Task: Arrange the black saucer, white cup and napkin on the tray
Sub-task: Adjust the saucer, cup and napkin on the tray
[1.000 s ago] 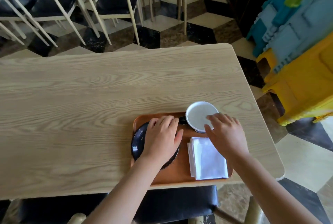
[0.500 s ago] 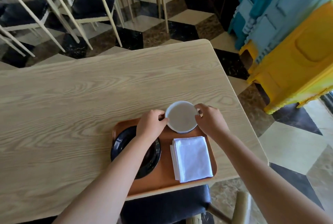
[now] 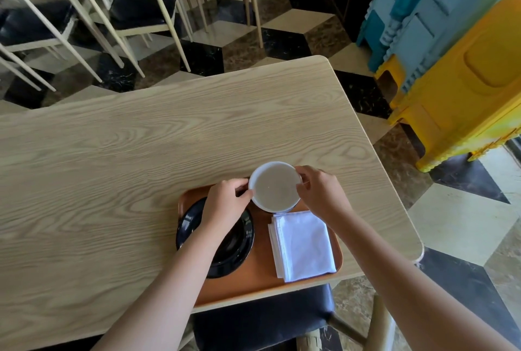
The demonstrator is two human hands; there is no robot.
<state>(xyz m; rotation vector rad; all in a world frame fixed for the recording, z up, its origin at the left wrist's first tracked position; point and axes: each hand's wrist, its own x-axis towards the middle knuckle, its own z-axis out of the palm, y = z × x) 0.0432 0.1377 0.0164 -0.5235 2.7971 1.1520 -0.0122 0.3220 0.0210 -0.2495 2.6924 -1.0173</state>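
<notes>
An orange tray (image 3: 253, 280) lies at the near edge of the wooden table (image 3: 141, 153). The black saucer (image 3: 236, 246) rests on its left half, partly under my left forearm. A folded white napkin (image 3: 303, 246) lies on the right half. The white cup (image 3: 275, 187) is at the tray's far edge, above the napkin. My left hand (image 3: 228, 204) grips the cup's left rim and my right hand (image 3: 318, 195) grips its right rim. I cannot tell whether the cup touches the tray.
A black padded chair seat (image 3: 262, 319) sits under the table's near edge. Pale-legged chairs (image 3: 127, 12) stand beyond the table. Stacked yellow and blue plastic stools (image 3: 451, 54) are on the right. The table's right edge (image 3: 394, 181) is close to the tray.
My left hand left the saucer and took the cup's left rim. My right hand closed on the right rim. The view shifted, so tray and cup sit lower and more central.
</notes>
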